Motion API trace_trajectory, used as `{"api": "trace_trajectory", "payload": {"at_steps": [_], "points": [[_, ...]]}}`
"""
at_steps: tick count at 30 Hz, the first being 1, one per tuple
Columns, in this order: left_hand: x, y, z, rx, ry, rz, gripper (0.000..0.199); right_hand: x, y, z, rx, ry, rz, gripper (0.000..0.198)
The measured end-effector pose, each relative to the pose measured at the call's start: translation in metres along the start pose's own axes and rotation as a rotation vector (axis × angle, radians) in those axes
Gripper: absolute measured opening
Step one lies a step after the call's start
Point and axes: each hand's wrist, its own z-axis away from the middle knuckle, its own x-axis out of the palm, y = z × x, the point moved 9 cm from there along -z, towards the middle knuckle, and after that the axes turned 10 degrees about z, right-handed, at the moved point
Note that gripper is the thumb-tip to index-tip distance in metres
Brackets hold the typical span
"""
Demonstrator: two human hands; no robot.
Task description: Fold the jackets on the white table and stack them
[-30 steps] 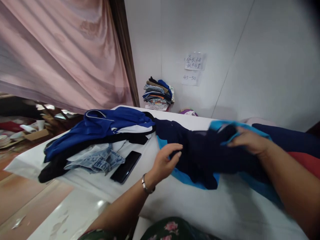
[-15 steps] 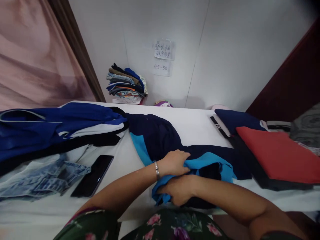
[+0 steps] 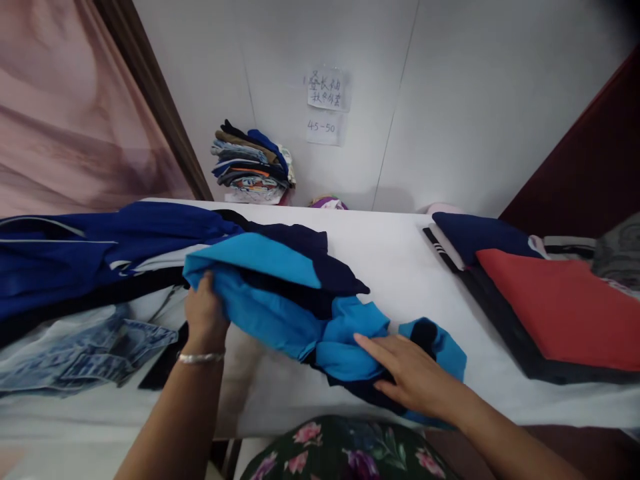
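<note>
A navy and bright-blue garment (image 3: pixel 273 327) lies bunched across the white table in front of me, with its light-blue parts facing up. My left hand (image 3: pixel 205 310) is closed on its left edge and lifts that side a little off the table, so a dark fold gapes below the upper blue band. On the right part of the cloth rests my right hand (image 3: pixel 407 370), palm down with fingers stretched out. Just beyond that hand, a blue end with a dark round opening (image 3: pixel 424 335) sticks out to the right.
At left lie a royal-blue garment (image 3: pixel 165 227), denim clothing (image 3: pixel 95 353) and a phone (image 3: pixel 163 367) partly behind my left arm. Folded red cloth (image 3: pixel 560 307) and navy cloth (image 3: pixel 485 233) are stacked at right. A clothes pile (image 3: pixel 253 163) stands at the wall below a paper sign (image 3: pixel 325 90).
My hands were close together at the middle of the garment. The left has moved left with its edge, the right slightly right, and the light-blue side is now turned up.
</note>
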Motion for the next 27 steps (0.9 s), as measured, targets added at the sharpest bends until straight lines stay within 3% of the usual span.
{"api": "trace_trajectory", "payload": {"at_steps": [2, 3, 5, 7, 9, 11, 12, 13, 16, 19, 22, 25, 27], "points": [[-0.01, -0.048, 0.007, -0.154, 0.006, 0.189, 0.031, 0.012, 0.014, 0.011, 0.029, 0.043, 0.024, 0.092], [-0.016, -0.058, 0.012, -0.155, 0.035, 0.227, 0.036, 0.018, 0.02, 0.016, 0.045, 0.064, 0.042, 0.093], [-0.032, -0.049, 0.024, 0.039, 0.122, 0.136, 0.053, 0.029, 0.031, 0.023, 0.084, 0.109, 0.092, 0.094], [-0.034, -0.016, 0.043, 0.332, 0.097, -0.038, 0.06, 0.034, 0.04, 0.028, 0.124, 0.146, 0.146, 0.091], [-0.002, 0.012, 0.072, 0.573, -0.244, -0.146, 0.054, 0.035, 0.046, 0.032, 0.152, 0.172, 0.184, 0.085], [0.039, 0.022, 0.117, 0.736, -0.733, -0.199, 0.051, 0.029, 0.051, 0.037, 0.159, 0.2, 0.202, 0.077], [0.053, 0.022, 0.139, 0.798, -0.914, -0.232, 0.053, 0.022, 0.054, 0.04, 0.163, 0.223, 0.214, 0.072], [0.063, 0.022, 0.154, 0.85, -1.015, -0.269, 0.056, 0.013, 0.057, 0.044, 0.17, 0.255, 0.232, 0.068], [0.083, 0.027, 0.161, 0.886, -0.986, -0.344, 0.051, -0.022, 0.072, 0.055, 0.226, 0.375, 0.328, 0.058], [0.102, 0.04, 0.153, 0.795, -0.985, -0.36, 0.024, -0.054, 0.091, 0.055, 0.312, 0.45, 0.401, 0.052], [0.115, 0.066, 0.142, 0.661, -0.936, -0.356, 0.029, -0.079, 0.097, 0.052, 0.43, 0.585, 0.405, 0.05], [0.121, 0.105, 0.131, 0.621, -0.82, -0.308, 0.034, -0.075, 0.073, 0.056, 0.426, 0.773, 0.233, 0.045], [0.124, 0.131, 0.126, 0.66, -0.769, -0.274, 0.035, -0.045, 0.045, 0.047, 0.27, 0.722, -0.007, 0.041]]}}
